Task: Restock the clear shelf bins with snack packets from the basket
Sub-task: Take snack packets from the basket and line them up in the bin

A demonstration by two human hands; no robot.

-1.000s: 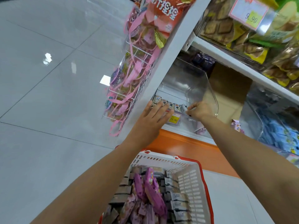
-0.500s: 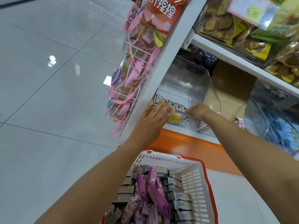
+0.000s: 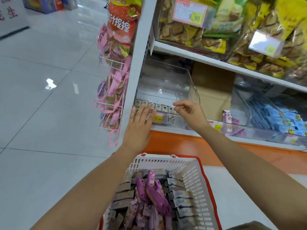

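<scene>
A clear shelf bin (image 3: 166,83) sits on the lower shelf with a row of small snack packets (image 3: 159,107) along its front edge. My left hand (image 3: 141,122) lies with straight fingers against the bin's front, over the price tag (image 3: 158,117). My right hand (image 3: 189,112) hovers just above the bin's front rim, fingers loosely curled, holding nothing. Below, a white basket with a red rim (image 3: 191,173) holds purple packets (image 3: 154,191) and grey-brown packets (image 3: 181,196).
Right of the bin is a brown carton (image 3: 214,90), then another clear bin with blue packets (image 3: 282,117). The shelf above carries yellow snack bags (image 3: 232,30). A wire rack of pink-ribboned goods (image 3: 114,80) hangs on the shelf end. Grey tiled floor lies to the left.
My right hand has lifted off the bin's front rim and its fingers have loosened. My left hand stays flat on the bin front. The view tilted upward a little.
</scene>
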